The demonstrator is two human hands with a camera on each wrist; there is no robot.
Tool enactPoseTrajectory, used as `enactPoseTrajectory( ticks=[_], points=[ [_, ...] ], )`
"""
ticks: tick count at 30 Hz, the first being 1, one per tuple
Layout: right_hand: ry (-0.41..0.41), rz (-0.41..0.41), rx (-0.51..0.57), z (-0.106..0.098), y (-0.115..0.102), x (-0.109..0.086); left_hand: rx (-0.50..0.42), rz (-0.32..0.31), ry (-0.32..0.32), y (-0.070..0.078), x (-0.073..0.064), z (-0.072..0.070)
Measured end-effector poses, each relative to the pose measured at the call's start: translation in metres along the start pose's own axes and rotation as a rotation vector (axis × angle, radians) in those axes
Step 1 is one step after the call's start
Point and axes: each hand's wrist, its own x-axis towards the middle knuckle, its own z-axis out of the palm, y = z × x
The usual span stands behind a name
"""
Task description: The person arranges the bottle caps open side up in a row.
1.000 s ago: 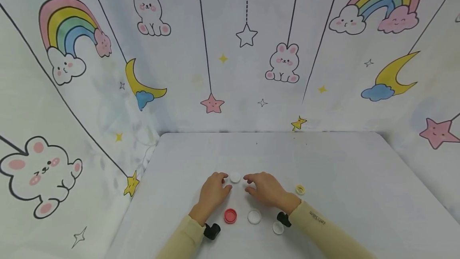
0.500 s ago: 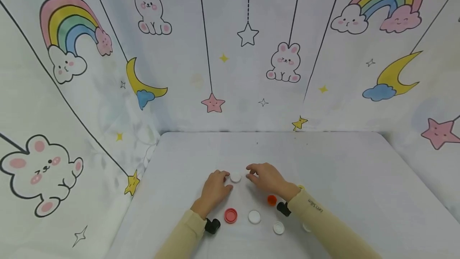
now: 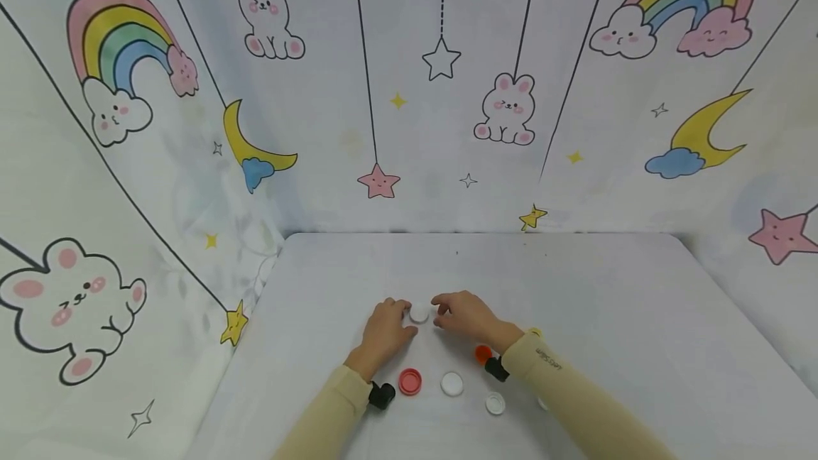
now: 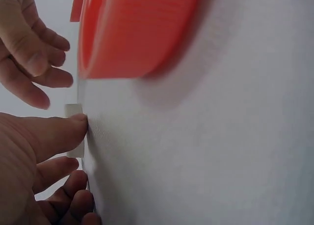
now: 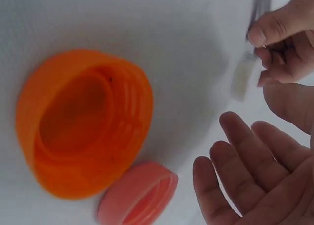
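A white bottle cap (image 3: 419,314) lies on the table between my two hands, also visible beyond the fingers as a pale cap (image 5: 242,78) in the right wrist view. My left hand (image 3: 385,332) is at its left side, index fingertip by the rim and thumb in front; whether they touch cannot be told. On the right, my right hand (image 3: 469,314) hovers a little apart from the cap, fingers spread and loosely bent, holding nothing. Near the right wrist lies an orange cap (image 5: 83,122), open side up. A red cap (image 4: 137,34) sits by the left wrist.
Further caps lie on the white table (image 3: 607,289) nearer the person: a white cap (image 3: 451,384) and a smaller white cap (image 3: 495,403). The right sleeve (image 3: 562,382) partly hides a yellow cap (image 3: 535,332) and another white cap (image 3: 542,404). A printed curtain stands behind.
The right hand rose and drew back slightly, then came left and down toward the white cap. Its forearm shift uncovered the orange cap. The left hand has barely moved.
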Motion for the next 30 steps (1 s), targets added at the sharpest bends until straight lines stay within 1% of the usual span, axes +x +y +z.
enactPoseTrajectory(
  ticks=[3,6,10,15,19,24,30],
  points=[
    [-0.008,-0.019,-0.053,0.005,-0.001,0.005,-0.003,0.009,-0.001,0.001,0.002,0.000],
    [-0.009,-0.022,-0.092,0.009,-0.002,0.008,-0.010,0.025,-0.006,0.003,0.003,-0.001],
    [-0.017,-0.016,-0.112,0.011,-0.005,0.012,-0.026,0.039,-0.003,0.005,0.003,-0.002],
    [-0.014,-0.018,-0.143,0.015,-0.006,0.013,-0.036,0.077,0.016,0.004,0.002,-0.002],
    [0.001,-0.029,-0.155,0.019,-0.003,0.013,-0.039,0.089,0.016,0.004,0.002,-0.001],
    [0.042,-0.059,-0.179,0.024,0.001,0.014,-0.035,0.096,0.019,0.003,0.002,0.000],
    [0.072,-0.098,-0.165,0.020,-0.001,0.015,-0.044,0.088,0.027,0.002,0.004,0.001]
  ],
)
